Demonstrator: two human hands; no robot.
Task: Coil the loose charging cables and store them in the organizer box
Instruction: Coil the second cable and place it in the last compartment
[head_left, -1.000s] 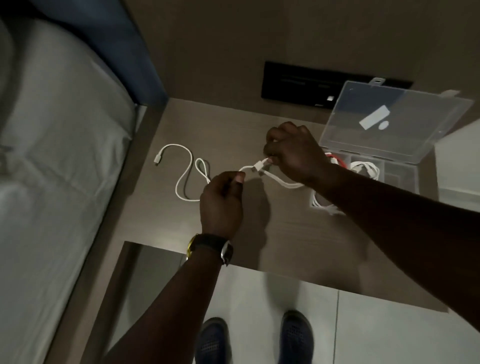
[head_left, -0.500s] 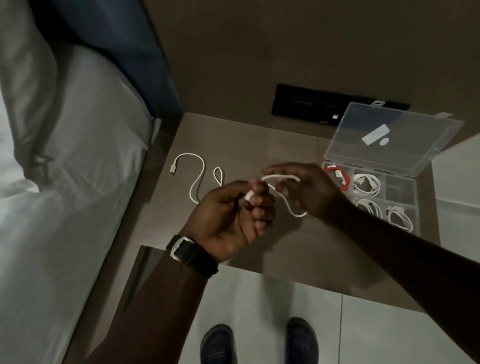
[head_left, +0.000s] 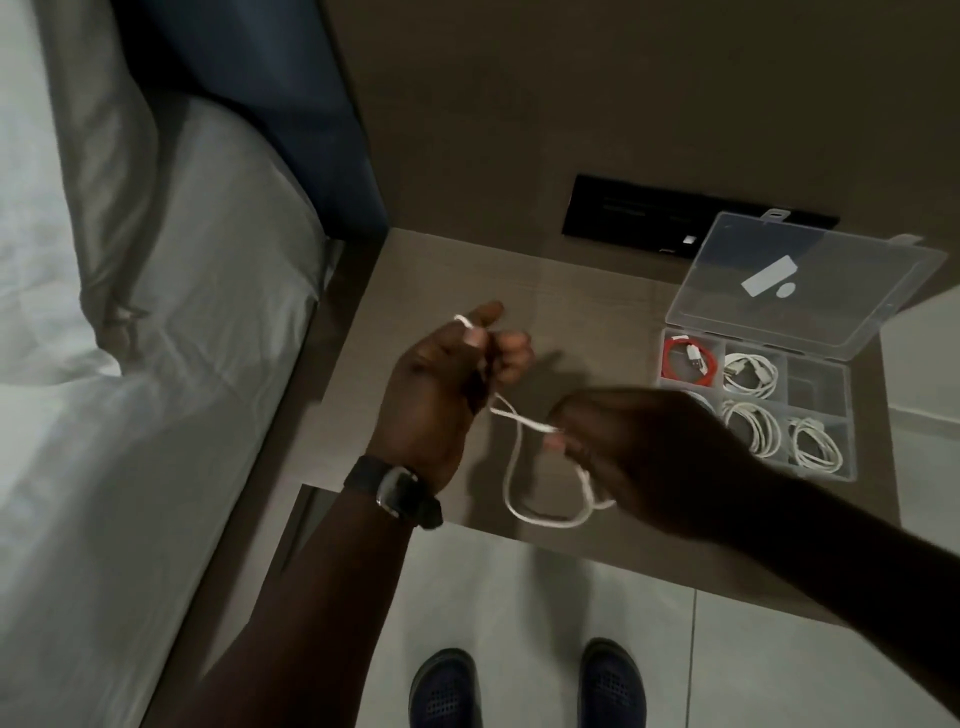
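A white charging cable (head_left: 514, 467) runs between both hands above the brown bedside table (head_left: 426, 270). My left hand (head_left: 447, 384) is closed on one end, with cable looped over the index finger. My right hand (head_left: 639, 447) pinches the cable lower down, and a loose loop hangs from it near the table's front edge. The clear organizer box (head_left: 847, 415) stands at the right with its lid (head_left: 810, 280) tilted up. A red coiled cable (head_left: 688, 361) and several white coiled cables (head_left: 750, 371) lie in its compartments; one back-right compartment holds nothing.
A bed with white sheets (head_left: 130, 364) and a blue headboard (head_left: 291, 104) lies along the left. A black socket panel (head_left: 639, 218) sits on the wall behind the table. My dark shoes (head_left: 447, 686) stand on the pale tiled floor below the table edge.
The cable has been lifted fully off the table; its far end no longer lies at the back left. My left hand has risen with it, and my right hand has moved down along the cable.
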